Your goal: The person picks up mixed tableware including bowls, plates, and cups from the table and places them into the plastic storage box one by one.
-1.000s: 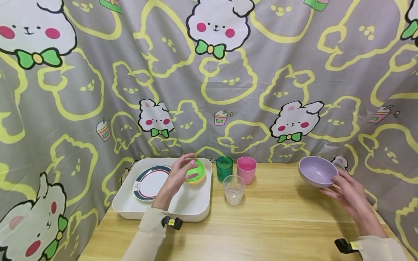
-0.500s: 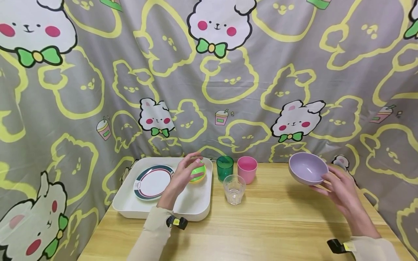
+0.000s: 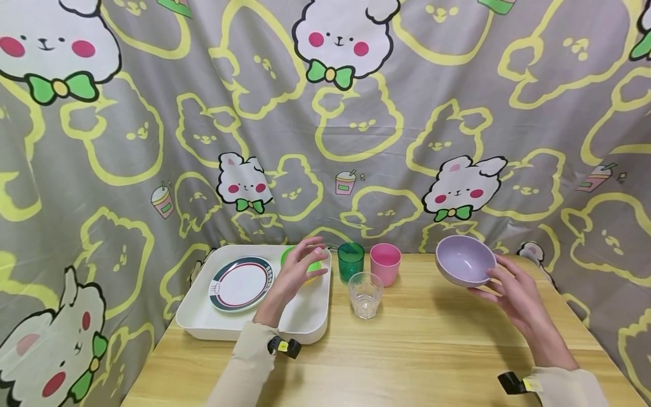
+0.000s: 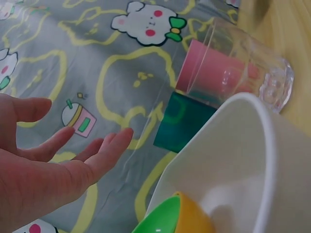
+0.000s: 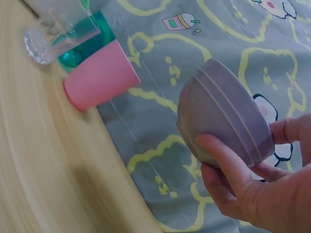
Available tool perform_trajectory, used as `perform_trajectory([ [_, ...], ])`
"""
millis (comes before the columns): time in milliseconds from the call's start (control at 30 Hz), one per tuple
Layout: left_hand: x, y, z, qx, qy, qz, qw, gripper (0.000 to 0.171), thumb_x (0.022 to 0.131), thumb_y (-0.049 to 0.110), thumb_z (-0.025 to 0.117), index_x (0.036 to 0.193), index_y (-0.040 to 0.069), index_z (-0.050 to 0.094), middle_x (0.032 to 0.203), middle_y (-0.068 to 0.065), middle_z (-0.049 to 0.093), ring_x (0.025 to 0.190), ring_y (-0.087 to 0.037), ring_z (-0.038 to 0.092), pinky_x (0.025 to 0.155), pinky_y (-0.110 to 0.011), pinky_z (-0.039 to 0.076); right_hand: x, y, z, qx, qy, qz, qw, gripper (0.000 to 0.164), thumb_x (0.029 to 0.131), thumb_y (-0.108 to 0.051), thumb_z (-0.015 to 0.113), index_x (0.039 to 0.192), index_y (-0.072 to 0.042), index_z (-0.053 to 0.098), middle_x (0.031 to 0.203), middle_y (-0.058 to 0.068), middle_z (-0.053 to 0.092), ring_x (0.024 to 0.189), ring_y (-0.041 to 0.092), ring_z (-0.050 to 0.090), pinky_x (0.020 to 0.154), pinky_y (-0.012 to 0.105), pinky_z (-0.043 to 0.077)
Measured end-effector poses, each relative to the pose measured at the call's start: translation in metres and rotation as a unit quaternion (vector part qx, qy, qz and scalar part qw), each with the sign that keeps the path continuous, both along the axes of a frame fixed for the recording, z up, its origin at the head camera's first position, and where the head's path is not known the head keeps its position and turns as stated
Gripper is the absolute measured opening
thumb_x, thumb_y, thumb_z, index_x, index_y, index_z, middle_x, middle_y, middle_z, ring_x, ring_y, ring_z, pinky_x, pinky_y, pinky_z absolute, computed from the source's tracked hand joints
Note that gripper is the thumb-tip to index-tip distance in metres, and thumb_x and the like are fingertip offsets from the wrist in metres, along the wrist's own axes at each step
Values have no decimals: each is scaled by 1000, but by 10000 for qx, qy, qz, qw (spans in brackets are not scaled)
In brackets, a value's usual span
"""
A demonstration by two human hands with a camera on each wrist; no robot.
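My right hand (image 3: 519, 297) grips a light purple bowl (image 3: 463, 260) by its right side, holding it raised over the table with its opening tilted toward the head camera. In the right wrist view, fingers lie under the bowl's ridged outside (image 5: 218, 111) and the thumb is at its rim. My left hand (image 3: 297, 271) hovers over the white tray (image 3: 305, 322) with loosely bent fingers and nothing in them. Below it, partly hidden, a green bowl (image 4: 163, 218) sits inside a yellow-orange bowl (image 4: 197, 218). Left of that hand, a white plate (image 3: 239, 285) with a dark green band lies in the tray.
Right of the tray stand a dark green cup (image 3: 351, 263), a pink cup (image 3: 385, 265) and, in front of them, a clear glass (image 3: 365, 299). A patterned grey curtain (image 3: 366, 215) hangs behind the wooden table (image 3: 407, 350).
My right hand has moved left with the purple bowl, toward the cups. The left hand has drifted a little to the right over the stacked bowls.
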State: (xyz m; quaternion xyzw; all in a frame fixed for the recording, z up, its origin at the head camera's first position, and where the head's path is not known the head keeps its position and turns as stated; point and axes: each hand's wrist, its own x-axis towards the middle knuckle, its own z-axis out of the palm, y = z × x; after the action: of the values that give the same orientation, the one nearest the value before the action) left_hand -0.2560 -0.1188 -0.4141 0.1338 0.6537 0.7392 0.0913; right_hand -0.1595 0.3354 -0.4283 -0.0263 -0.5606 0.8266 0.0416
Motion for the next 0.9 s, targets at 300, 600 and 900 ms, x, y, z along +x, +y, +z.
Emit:
perform_trajectory([
  [300,2,14,-1,34,-36,-161,9999,43,107,17,56,147,6,48,145,-24,47,135,-47,48,104,-61,48,-2,-11,0,148,-176,39,9997,31,104,-3,55,125,-24,62,128,7,39,94,18,71,82,42,63],
  [600,4,29,-4,45,-109,-348,9993,47,107,19,56,149,3,45,148,-25,45,134,-44,49,100,-53,54,-5,-25,3,161,-248,187,9994,31,103,-3,56,127,-23,63,131,9,38,95,18,71,83,42,63],
  [900,5,45,-2,97,-206,-514,9984,50,107,20,56,151,0,42,150,-29,42,133,-42,50,100,-53,55,-9,-39,7,305,-356,295,9985,34,104,-5,56,134,-20,56,134,13,36,97,17,72,84,42,62],
])
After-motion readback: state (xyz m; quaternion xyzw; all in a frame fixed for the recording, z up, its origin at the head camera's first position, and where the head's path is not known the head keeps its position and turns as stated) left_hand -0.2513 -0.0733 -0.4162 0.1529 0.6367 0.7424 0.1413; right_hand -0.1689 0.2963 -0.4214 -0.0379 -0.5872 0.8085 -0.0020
